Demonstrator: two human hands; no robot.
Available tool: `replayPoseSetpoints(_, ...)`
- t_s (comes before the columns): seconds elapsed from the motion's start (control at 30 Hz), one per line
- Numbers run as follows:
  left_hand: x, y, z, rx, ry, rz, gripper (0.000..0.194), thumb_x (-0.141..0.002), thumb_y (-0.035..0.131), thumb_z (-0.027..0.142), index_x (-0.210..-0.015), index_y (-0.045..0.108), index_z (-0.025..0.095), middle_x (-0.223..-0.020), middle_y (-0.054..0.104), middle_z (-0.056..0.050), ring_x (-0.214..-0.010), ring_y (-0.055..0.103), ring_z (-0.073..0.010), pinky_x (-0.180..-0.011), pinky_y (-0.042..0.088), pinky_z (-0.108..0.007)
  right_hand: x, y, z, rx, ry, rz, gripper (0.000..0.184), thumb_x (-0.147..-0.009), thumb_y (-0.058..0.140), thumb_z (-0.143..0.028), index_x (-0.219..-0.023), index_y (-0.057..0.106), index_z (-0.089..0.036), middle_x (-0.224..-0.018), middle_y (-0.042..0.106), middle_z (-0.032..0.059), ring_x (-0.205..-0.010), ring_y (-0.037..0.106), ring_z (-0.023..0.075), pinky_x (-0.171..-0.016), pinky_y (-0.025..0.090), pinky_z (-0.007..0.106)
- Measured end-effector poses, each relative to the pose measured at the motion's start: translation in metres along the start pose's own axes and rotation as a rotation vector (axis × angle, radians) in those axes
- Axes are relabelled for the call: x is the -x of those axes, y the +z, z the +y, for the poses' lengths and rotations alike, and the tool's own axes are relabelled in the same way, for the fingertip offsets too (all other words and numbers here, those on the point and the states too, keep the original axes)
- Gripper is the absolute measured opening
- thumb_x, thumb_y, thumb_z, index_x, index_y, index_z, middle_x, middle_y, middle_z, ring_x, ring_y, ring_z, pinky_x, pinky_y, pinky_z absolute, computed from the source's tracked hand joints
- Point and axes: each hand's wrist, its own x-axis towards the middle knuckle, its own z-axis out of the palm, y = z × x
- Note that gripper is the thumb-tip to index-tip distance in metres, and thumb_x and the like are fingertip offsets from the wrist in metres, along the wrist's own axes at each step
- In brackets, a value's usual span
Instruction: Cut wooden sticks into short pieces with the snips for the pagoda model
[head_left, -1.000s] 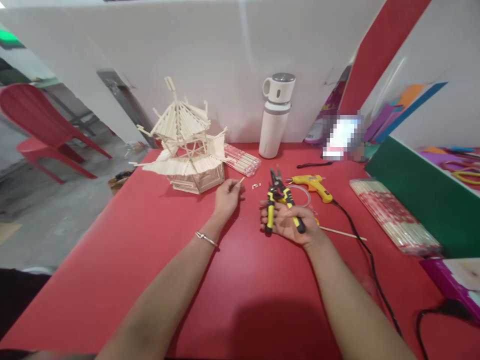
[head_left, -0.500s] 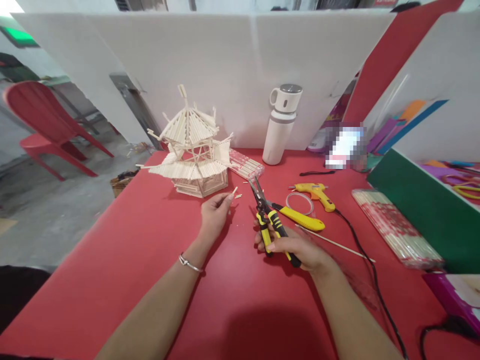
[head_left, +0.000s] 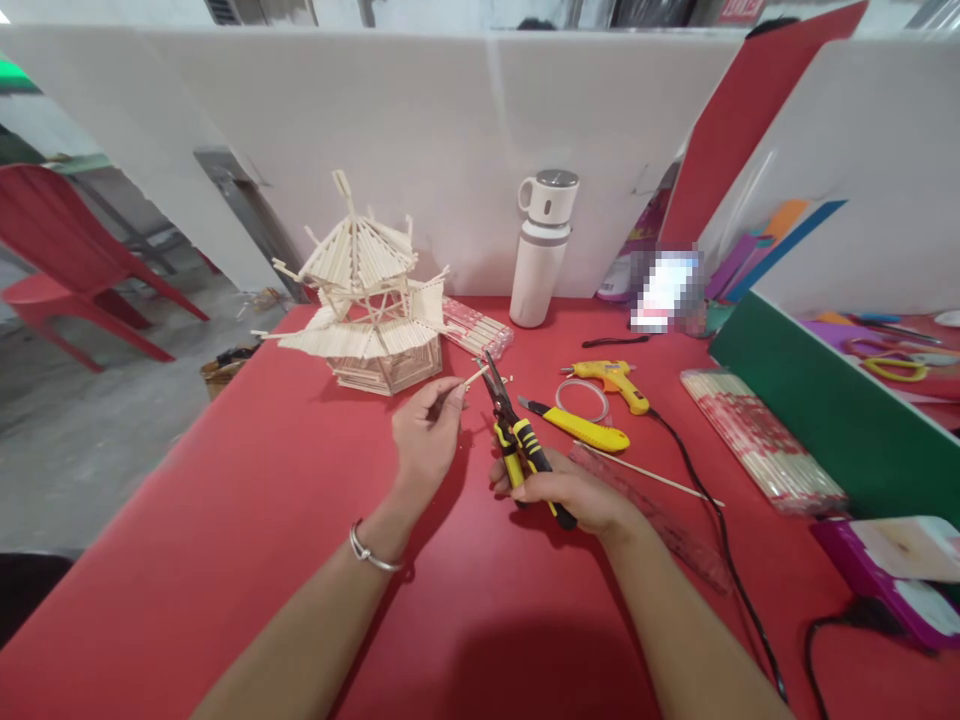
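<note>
My left hand point(head_left: 426, 432) pinches a short wooden stick point(head_left: 475, 377), whose tip reaches the jaws of the cutters. My right hand point(head_left: 570, 492) is wrapped around the yellow-and-black handles of the cutters point(head_left: 514, 438), blades pointing up-left at the stick. Just behind my left hand on the red table point(head_left: 225, 470) stands a pagoda model made of wooden sticks point(head_left: 364, 295).
A yellow utility knife point(head_left: 581, 427), a yellow glue gun point(head_left: 611, 380) with a black cord, a wire coil, a long thin stick point(head_left: 652, 476) and a clear ruler lie right of the cutters. Packs of sticks point(head_left: 761, 440) lie at right; a white flask point(head_left: 541, 250) stands behind.
My right hand has swung the cutters left so their jaws meet the stick. My left hand drew back slightly toward me, still pinching the stick. The utility knife is uncovered now.
</note>
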Motion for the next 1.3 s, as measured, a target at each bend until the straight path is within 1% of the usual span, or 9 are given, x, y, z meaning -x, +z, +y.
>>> replayPoseSetpoints(0.13, -0.003, 0.004, 0.001, -0.144, 0.112, -0.023, 0.02, -0.088, 0.061, 0.031, -0.093, 0.075, 0.019, -0.077, 0.071, -0.002, -0.065, 0.06, -0.0127, -0.065, 0.048, -0.023, 0.001, 0.0, -0.001, -0.042, 0.019, 0.019, 0.028, -0.065, 0.071, -0.027, -0.091, 0.068, -0.02, -0.092, 0.067, 0.0044, -0.089, 0.06, 0.0214, -0.088, 0.044, 0.04)
replayPoseSetpoints(0.3, -0.026, 0.003, 0.008, -0.299, 0.324, -0.184, 0.021, -0.09, 0.056, 0.027, -0.094, 0.076, 0.021, -0.08, 0.072, -0.003, -0.072, 0.061, -0.0159, -0.071, 0.048, -0.026, 0.001, -0.002, -0.003, -0.075, 0.004, 0.057, 0.028, -0.062, 0.068, -0.025, -0.089, 0.067, -0.02, -0.089, 0.065, 0.0045, -0.088, 0.059, 0.0215, -0.085, 0.045, 0.039)
replayPoseSetpoints(0.4, -0.041, 0.001, 0.016, -0.298, 0.402, -0.262, 0.02, -0.089, 0.058, 0.028, -0.092, 0.077, 0.023, -0.081, 0.073, -0.004, -0.076, 0.063, -0.0183, -0.076, 0.05, -0.028, 0.001, -0.001, -0.006, 0.001, -0.017, 0.13, 0.029, -0.062, 0.069, -0.024, -0.091, 0.064, -0.02, -0.093, 0.064, 0.0045, -0.093, 0.059, 0.0232, -0.082, 0.046, 0.037)
replayPoseSetpoints(0.5, -0.051, -0.001, 0.019, -0.245, 0.422, -0.31, 0.021, -0.088, 0.059, 0.029, -0.094, 0.078, 0.024, -0.083, 0.074, -0.005, -0.075, 0.064, -0.0185, -0.076, 0.051, -0.029, -0.002, 0.001, -0.007, 0.077, -0.1, 0.197, 0.032, -0.063, 0.068, -0.02, -0.094, 0.062, -0.021, -0.096, 0.062, 0.0038, -0.095, 0.058, 0.0235, -0.083, 0.045, 0.037)
replayPoseSetpoints(0.6, -0.052, -0.001, 0.017, -0.168, 0.355, -0.388, 0.024, -0.088, 0.058, 0.029, -0.099, 0.079, 0.023, -0.076, 0.073, -0.004, -0.064, 0.061, -0.0161, -0.065, 0.049, -0.026, -0.006, 0.004, -0.006, 0.064, -0.184, 0.224, 0.033, -0.062, 0.067, -0.018, -0.094, 0.06, -0.022, -0.094, 0.06, 0.0029, -0.095, 0.057, 0.0233, -0.085, 0.044, 0.038)
replayPoseSetpoints(0.7, -0.051, -0.001, 0.015, -0.089, 0.259, -0.472, 0.026, -0.087, 0.059, 0.029, -0.101, 0.079, 0.021, -0.067, 0.069, -0.002, -0.055, 0.054, -0.0134, -0.054, 0.043, -0.024, -0.008, 0.004, -0.004, 0.042, -0.201, 0.231, 0.033, -0.061, 0.066, -0.017, -0.093, 0.061, -0.022, -0.093, 0.059, 0.003, -0.095, 0.056, 0.0235, -0.087, 0.043, 0.038)
replayPoseSetpoints(0.9, -0.052, -0.004, 0.023, 0.018, 0.137, -0.511, 0.024, -0.08, 0.065, 0.03, -0.095, 0.082, 0.022, -0.053, 0.058, 0.001, -0.047, 0.041, -0.0111, -0.044, 0.032, -0.022, -0.007, 0.004, -0.003, 0.069, -0.182, 0.241, 0.035, -0.062, 0.066, -0.018, -0.096, 0.06, -0.022, -0.095, 0.059, 0.0034, -0.096, 0.055, 0.0238, -0.088, 0.043, 0.039)
replayPoseSetpoints(1.13, -0.059, -0.011, 0.028, 0.089, -0.056, -0.622, 0.026, -0.075, 0.07, 0.032, -0.095, 0.082, 0.021, -0.053, 0.054, 0.002, -0.047, 0.035, -0.0094, -0.045, 0.028, -0.022, -0.006, 0.008, -0.002, 0.169, -0.185, 0.242, 0.038, -0.064, 0.063, -0.019, -0.102, 0.059, -0.021, -0.101, 0.061, 0.0052, -0.1, 0.057, 0.0246, -0.088, 0.044, 0.039)
replayPoseSetpoints(1.3, -0.06, -0.012, 0.036, 0.026, -0.055, -0.604, 0.025, -0.076, 0.069, 0.033, -0.09, 0.081, 0.015, -0.055, 0.055, 0.002, -0.052, 0.039, -0.0091, -0.051, 0.034, -0.022, -0.005, 0.01, -0.004, 0.229, -0.183, 0.238, 0.041, -0.064, 0.062, -0.018, -0.105, 0.057, -0.021, -0.105, 0.061, 0.0054, -0.102, 0.058, 0.0238, -0.087, 0.044, 0.037)
